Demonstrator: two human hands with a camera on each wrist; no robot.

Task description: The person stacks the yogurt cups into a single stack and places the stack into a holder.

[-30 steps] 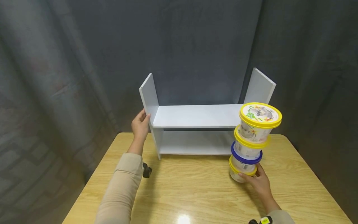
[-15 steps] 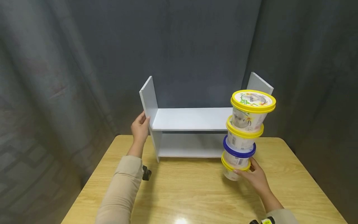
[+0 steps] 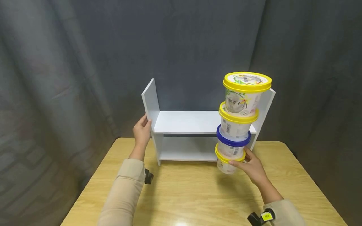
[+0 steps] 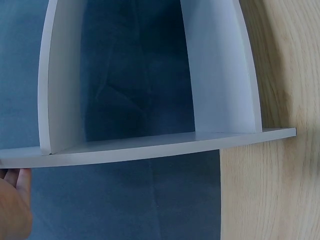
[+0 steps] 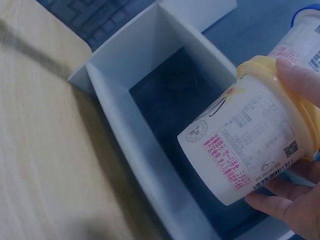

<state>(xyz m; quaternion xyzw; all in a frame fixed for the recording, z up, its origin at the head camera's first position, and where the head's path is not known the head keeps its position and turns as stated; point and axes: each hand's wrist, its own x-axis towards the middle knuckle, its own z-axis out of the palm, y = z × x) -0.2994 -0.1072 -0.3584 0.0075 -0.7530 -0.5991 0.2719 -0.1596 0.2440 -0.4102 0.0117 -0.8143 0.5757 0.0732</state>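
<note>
My right hand [image 3: 254, 168] grips the lowest of several stacked lidded paper tubs around its yellow rim. This bottom tub [image 3: 226, 166] is off the table, in front of the shelf's right part. Above it sit a blue-lidded tub [image 3: 232, 141], a yellow-lidded tub [image 3: 236, 125] and a larger yellow-lidded tub [image 3: 243, 100] on top; the stack leans slightly right. In the right wrist view, thumb and fingers span the bottom tub [image 5: 245, 135]. My left hand [image 3: 142, 131] touches the outer side of the white shelf's [image 3: 186, 122] left panel; its fingertips [image 4: 24, 175] meet that face.
The two-level white shelf stands at the back of the wooden table [image 3: 181, 191], its right upright [image 3: 264, 108] partly behind the tubs. Grey curtains [image 3: 195, 47] hang behind and on both sides.
My right hand has lifted the tub stack and carried it left and up, toward the shelf. The left hand stays against the left panel. The view has tilted slightly.
</note>
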